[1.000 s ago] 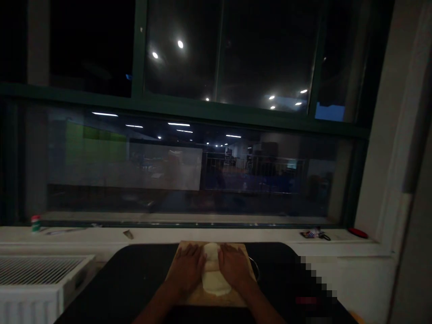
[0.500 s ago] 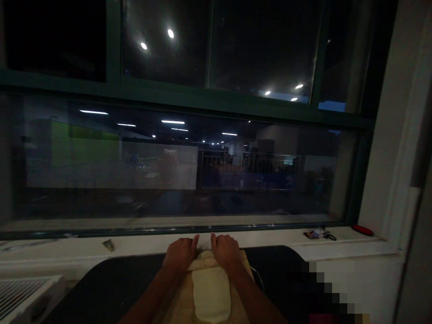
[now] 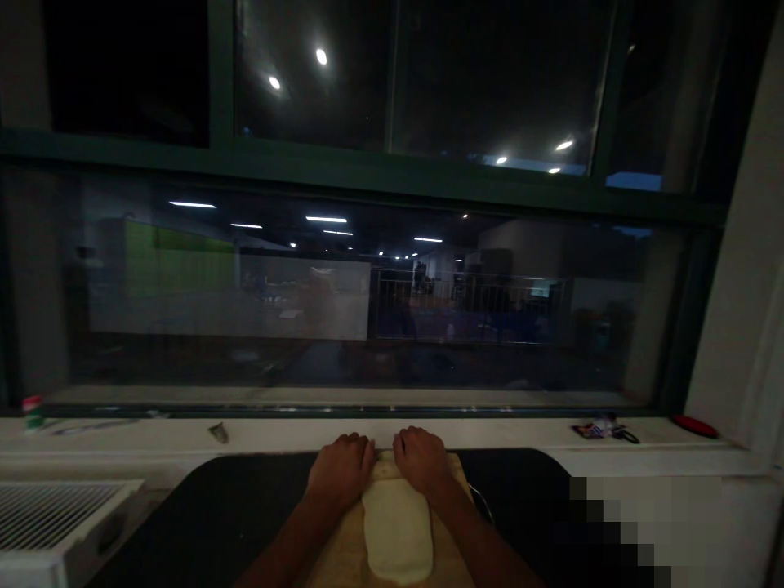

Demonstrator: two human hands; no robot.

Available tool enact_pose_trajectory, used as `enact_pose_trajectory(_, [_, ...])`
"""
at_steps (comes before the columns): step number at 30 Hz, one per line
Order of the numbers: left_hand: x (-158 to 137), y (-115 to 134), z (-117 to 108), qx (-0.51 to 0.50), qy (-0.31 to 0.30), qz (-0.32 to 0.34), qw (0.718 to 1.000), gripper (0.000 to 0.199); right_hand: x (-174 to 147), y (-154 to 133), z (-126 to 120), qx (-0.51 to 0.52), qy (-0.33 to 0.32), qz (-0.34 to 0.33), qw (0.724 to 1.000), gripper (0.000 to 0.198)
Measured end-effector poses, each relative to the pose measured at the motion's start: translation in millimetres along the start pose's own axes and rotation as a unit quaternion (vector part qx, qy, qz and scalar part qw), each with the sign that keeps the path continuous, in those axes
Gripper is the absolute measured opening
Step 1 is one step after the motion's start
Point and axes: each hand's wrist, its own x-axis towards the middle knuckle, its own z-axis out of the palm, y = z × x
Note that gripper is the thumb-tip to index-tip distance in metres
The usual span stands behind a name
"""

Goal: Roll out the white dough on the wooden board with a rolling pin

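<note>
left hand [image 3: 340,474] and right hand [image 3: 424,462] | palms down, fingers curled over far end of dough [image 3: 397,531] | moved forward since a second ago (sheet lengthened) | rolling on board [image 3: 334,563] progressing

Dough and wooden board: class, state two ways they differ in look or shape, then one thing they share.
The dough is pale cream and rounded at its edges; the wooden board is tan with straight sides. The dough lies on top; the board sits beneath and is wider. Both lie flat on the dark table, between the left hand and right hand.
</note>
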Motion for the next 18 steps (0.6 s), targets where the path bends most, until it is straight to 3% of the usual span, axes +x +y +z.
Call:
enact_pose_trajectory(6, [8.1,-4.1,3.9,0.014,-0.002,0.009,1.000,0.045,14.5,1.0,5.1,0.012,-0.005,0.044,0.999,0.051])
enact_pose_trajectory(13, [39.3,-14.3,10.7,-0.005,-0.029,-0.008,1.000,0.059,39.9,5.9,13.4,0.027,-0.021,0.074,0.997,0.064])
enact_pose_trajectory(18, [55.9,-18.5,15.5,-0.014,-0.058,-0.025,0.998,0.064,58.4,15.4,24.3,0.045,-0.073,0.081,0.993,0.054])
